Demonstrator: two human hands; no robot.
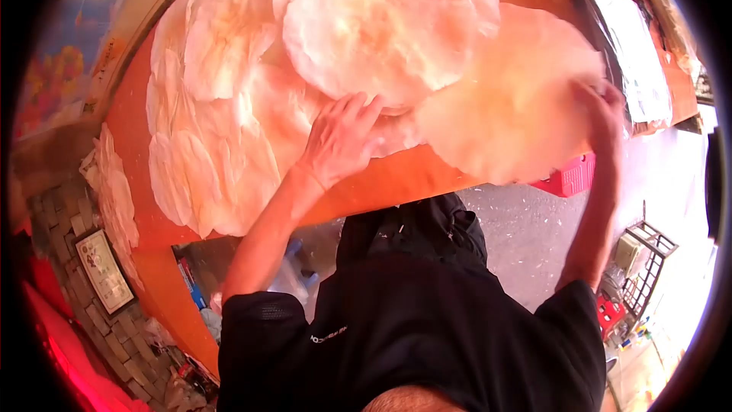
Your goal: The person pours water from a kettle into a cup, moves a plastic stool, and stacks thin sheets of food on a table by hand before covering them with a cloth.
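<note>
Thin, round, pale sheets with uneven edges, like large flat pancakes, lie on an orange table. My left hand rests palm down with fingers stretched out, touching the near edge of a round stack of sheets. One loose sheet spreads to the right of that stack and hangs past the table's front edge. At its right rim, my right hand is closed on the sheet, slightly blurred by motion. Folded, overlapping sheets lie to the left of my left hand.
The orange table's front edge runs close to my body. A plastic-wrapped package lies at the right end. Below the edge is a red crate. More sheets hang at the far left. A metal rack stands on the floor.
</note>
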